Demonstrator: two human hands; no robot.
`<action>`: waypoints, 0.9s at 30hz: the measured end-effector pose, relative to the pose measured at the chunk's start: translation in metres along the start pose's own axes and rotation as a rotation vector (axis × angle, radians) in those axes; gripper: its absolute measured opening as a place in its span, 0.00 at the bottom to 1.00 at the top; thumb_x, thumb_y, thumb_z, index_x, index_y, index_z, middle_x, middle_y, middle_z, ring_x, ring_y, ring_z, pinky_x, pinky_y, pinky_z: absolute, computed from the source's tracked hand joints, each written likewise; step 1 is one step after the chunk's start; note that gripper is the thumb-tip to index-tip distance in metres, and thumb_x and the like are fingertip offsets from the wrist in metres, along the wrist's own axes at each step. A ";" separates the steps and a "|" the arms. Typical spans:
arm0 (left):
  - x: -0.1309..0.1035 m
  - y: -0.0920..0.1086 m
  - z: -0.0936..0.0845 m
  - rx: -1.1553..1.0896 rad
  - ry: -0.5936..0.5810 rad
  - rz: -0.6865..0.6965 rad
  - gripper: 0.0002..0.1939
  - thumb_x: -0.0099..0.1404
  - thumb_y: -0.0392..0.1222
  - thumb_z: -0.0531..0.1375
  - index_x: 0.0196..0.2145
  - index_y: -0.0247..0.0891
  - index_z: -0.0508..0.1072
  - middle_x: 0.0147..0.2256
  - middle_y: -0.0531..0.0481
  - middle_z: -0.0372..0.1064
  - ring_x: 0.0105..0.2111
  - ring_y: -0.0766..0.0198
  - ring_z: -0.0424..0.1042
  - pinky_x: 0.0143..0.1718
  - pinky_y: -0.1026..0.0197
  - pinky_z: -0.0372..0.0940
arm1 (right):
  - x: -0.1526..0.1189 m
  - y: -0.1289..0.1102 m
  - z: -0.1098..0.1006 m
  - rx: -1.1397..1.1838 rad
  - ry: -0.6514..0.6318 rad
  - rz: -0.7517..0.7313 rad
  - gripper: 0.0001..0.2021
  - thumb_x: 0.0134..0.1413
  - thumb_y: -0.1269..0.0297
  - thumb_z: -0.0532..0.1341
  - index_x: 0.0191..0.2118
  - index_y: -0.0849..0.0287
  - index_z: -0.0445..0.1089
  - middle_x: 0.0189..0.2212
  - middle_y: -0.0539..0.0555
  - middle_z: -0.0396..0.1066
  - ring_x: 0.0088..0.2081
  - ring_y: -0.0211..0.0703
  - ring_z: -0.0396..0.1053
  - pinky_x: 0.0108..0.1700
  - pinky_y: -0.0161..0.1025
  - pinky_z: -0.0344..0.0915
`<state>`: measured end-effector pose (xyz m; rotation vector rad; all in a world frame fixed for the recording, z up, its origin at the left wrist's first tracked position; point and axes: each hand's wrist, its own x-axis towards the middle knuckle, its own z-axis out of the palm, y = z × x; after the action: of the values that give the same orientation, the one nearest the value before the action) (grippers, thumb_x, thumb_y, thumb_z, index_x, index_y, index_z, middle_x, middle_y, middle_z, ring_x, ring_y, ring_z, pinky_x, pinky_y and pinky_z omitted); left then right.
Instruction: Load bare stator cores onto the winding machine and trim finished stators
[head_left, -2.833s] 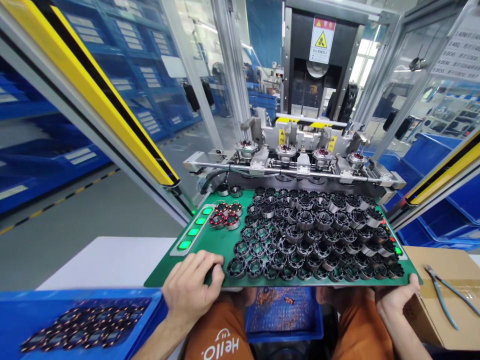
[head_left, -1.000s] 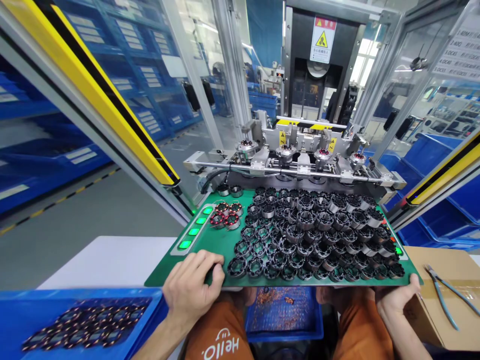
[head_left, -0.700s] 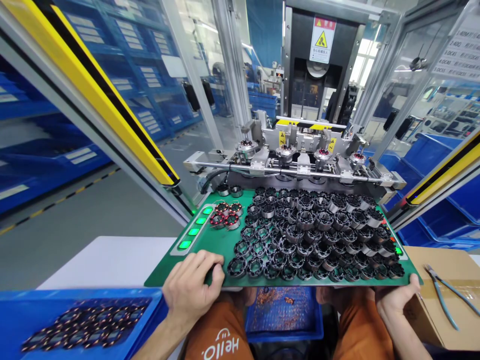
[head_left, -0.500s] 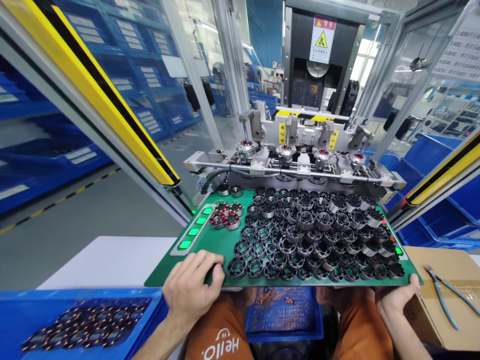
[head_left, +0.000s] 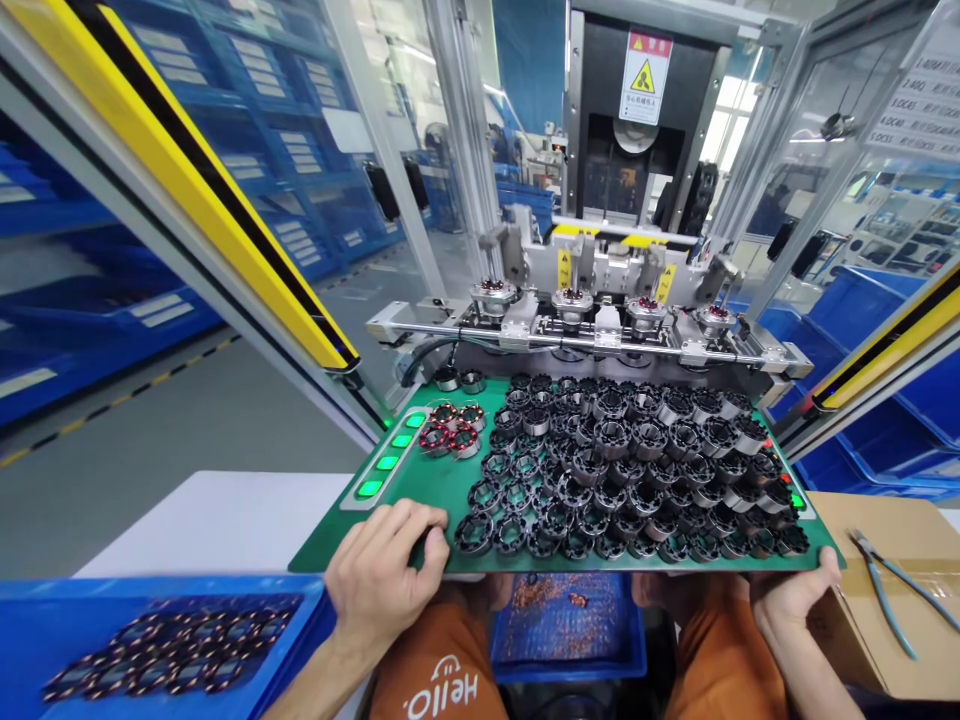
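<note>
Blue plastic storage racks (head_left: 277,130) stand behind clear panels at ten o'clock, beyond a smooth grey floor (head_left: 187,430). At twelve o'clock a silver metal fixture with polished rods (head_left: 607,325) carries four round holders, each with a ring on top. The green flat worktop (head_left: 450,490) has square green-lit buttons (head_left: 386,464) at its nine o'clock.

Black-and-steel toothed rings (head_left: 649,453) crowd the worktop from its centre to three o'clock, many stacked, with dark toothed rims over layered metal walls. Four copper-wound steel rings (head_left: 465,449) cluster at ten o'clock, reddish coils glossy, thin wire ends poking out.

The left hand (head_left: 382,575) rests on the near edge at eight o'clock, fingers curled; I cannot tell whether they grip it. The right hand (head_left: 791,600) touches the corner at four o'clock, thumb uppermost, its other fingers hidden, so their grip cannot be told.

A shallow blue tray (head_left: 570,672) at six o'clock holds coppery scraps; steel pliers (head_left: 870,553) lie on a brown cardboard box (head_left: 915,530) at four.
</note>
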<state>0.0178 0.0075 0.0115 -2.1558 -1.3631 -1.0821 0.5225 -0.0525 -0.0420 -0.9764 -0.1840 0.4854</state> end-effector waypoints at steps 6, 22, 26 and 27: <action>-0.001 0.000 0.001 -0.002 0.008 -0.002 0.09 0.78 0.35 0.58 0.38 0.43 0.72 0.33 0.52 0.74 0.35 0.57 0.70 0.38 0.54 0.60 | -0.001 0.000 0.000 -0.044 0.065 0.019 0.37 0.53 0.32 0.63 0.60 0.52 0.77 0.57 0.55 0.81 0.59 0.61 0.77 0.58 0.61 0.80; -0.002 -0.001 0.000 -0.010 -0.008 -0.011 0.08 0.78 0.35 0.57 0.38 0.43 0.72 0.33 0.52 0.74 0.35 0.57 0.70 0.38 0.54 0.59 | -0.004 -0.004 0.005 -0.086 0.101 0.091 0.36 0.52 0.31 0.58 0.55 0.54 0.78 0.56 0.57 0.81 0.60 0.63 0.76 0.56 0.62 0.80; -0.001 -0.001 0.000 -0.011 -0.008 -0.011 0.08 0.78 0.35 0.57 0.38 0.43 0.72 0.33 0.52 0.74 0.35 0.57 0.70 0.38 0.54 0.59 | -0.002 -0.003 0.004 -0.072 0.080 0.066 0.36 0.51 0.31 0.60 0.55 0.53 0.78 0.55 0.56 0.81 0.59 0.63 0.77 0.56 0.63 0.80; -0.001 -0.001 0.000 -0.011 -0.007 -0.011 0.09 0.78 0.35 0.57 0.38 0.43 0.72 0.33 0.52 0.74 0.35 0.57 0.70 0.38 0.54 0.59 | -0.002 -0.003 0.003 -0.070 0.075 0.062 0.36 0.51 0.31 0.60 0.55 0.53 0.78 0.55 0.56 0.81 0.59 0.63 0.77 0.56 0.63 0.80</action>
<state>0.0170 0.0070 0.0106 -2.1651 -1.3765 -1.0895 0.5209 -0.0521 -0.0377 -1.0691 -0.1041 0.5008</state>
